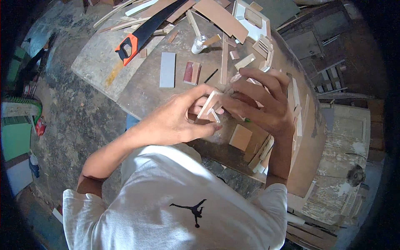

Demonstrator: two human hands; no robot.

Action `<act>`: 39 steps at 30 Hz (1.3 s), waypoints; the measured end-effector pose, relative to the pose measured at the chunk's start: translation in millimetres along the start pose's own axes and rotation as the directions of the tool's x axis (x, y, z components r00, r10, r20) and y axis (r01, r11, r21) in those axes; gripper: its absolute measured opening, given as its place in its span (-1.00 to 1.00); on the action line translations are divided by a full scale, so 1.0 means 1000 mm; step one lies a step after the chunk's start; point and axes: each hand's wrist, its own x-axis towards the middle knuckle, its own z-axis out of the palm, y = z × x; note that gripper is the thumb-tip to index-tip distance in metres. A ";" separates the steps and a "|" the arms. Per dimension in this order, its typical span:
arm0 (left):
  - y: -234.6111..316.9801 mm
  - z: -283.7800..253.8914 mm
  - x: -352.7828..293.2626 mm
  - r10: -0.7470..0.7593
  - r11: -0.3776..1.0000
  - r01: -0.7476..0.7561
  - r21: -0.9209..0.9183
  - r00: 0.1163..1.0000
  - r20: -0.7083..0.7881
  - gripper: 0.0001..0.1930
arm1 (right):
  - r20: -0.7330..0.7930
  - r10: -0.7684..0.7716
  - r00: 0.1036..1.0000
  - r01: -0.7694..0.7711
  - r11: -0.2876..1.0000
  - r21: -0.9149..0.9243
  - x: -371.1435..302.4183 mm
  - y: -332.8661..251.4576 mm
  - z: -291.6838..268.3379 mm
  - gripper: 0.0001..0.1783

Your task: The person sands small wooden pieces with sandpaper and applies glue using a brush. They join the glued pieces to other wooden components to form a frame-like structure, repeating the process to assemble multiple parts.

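Observation:
My left hand [183, 114] grips a small wooden piece [211, 106] between thumb and fingers. It looks like flat thin strips joined at an angle, with pale edges. Close beside it on the right is my right hand [262, 100], its fingers bent and spread apart. One of its fingertips reaches the piece or lies just in front of it; I cannot tell which. Beyond the hands on the table lie a red-and-brown block [192, 72], a grey flat bar [168, 70] and a thin black stick [211, 76].
A handsaw [130, 46] with an orange-and-black handle lies at the far left of the worktable [141, 89]. A white pot [198, 45] with a stick across it stands near the wood offcuts [221, 18]. A square wooden piece [241, 137] lies near the front edge.

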 end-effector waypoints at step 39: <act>-0.017 0.001 0.001 0.259 0.877 -0.367 -0.310 0.904 -0.339 -0.31 | -0.233 0.668 0.707 -0.638 0.744 0.198 -0.031 -0.093 0.059 -0.46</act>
